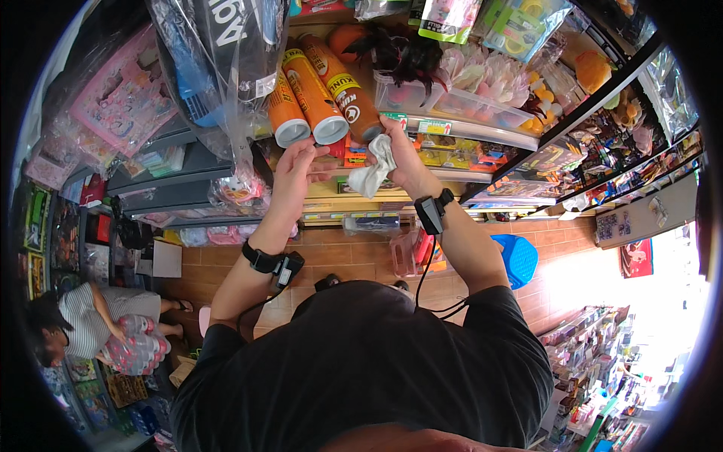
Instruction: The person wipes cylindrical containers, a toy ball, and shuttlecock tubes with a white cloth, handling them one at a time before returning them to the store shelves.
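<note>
"Head view, first entry: the cylinders?"

"Three orange tubes (310,87), side by side on a shelf (482,134), ends toward the wearer. Two show pale round caps (330,131); the right-hand one, yellow-banded, ends dark. Laid parallel, they appear to brace one another against rolling."

"Left hand (296,166)?"

"Just below the capped ends. Fingers loosely spread, slightly curled, gripping nothing visible. Contact with a cap: cannot tell."

"Right hand (405,160)?"

"Fingers bent around a crumpled white cloth (370,175), its lower part hanging loose. Fingertips beside the dark end; touching or not, cannot tell. Such a bunched hold seems to leave the fingertips usable near the rim."

"Surface?"

"Shelf, tag strip along its front edge. Right of the tubes, a clear plastic bin (493,111) of pale feathery pieces, probably sorted in to contain loose stock."

"Room?"

"Shop aisle, wood-look floor (343,258). Blue plastic stool (515,260), right. Far left, another person (84,316), striped top, with a bottle pack (137,345). Strong daylight, far right."
</note>
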The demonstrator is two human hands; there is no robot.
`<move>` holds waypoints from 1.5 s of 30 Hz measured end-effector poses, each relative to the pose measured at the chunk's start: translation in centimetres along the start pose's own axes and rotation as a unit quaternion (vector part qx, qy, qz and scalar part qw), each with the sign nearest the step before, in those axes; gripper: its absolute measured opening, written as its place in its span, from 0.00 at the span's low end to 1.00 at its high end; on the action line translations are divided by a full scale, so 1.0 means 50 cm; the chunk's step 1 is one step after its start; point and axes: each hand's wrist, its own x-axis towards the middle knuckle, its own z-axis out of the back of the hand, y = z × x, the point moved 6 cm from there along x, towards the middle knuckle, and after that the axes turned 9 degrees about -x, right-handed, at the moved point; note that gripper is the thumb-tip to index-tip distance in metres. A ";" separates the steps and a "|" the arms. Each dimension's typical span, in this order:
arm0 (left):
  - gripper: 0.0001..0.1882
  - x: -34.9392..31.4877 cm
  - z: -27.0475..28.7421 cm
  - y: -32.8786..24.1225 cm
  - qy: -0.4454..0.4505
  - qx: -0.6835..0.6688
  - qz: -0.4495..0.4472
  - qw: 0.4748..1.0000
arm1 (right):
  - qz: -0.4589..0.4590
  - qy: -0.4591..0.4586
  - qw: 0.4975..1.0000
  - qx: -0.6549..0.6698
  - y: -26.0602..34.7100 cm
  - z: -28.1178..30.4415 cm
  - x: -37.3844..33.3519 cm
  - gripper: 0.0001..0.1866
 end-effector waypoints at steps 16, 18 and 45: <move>0.25 -0.071 -0.136 0.064 0.147 0.022 0.092 0.985 | 0.105 0.047 0.961 -0.251 -0.049 0.181 -0.273 0.24; 0.25 -0.074 -0.170 0.063 0.164 0.012 0.041 0.986 | 0.113 0.034 0.937 -0.327 -0.044 0.177 -0.309 0.29; 0.26 -0.219 -0.387 -0.020 0.130 0.618 -0.469 0.617 | -0.042 0.127 0.943 -0.305 0.095 0.319 -0.607 0.52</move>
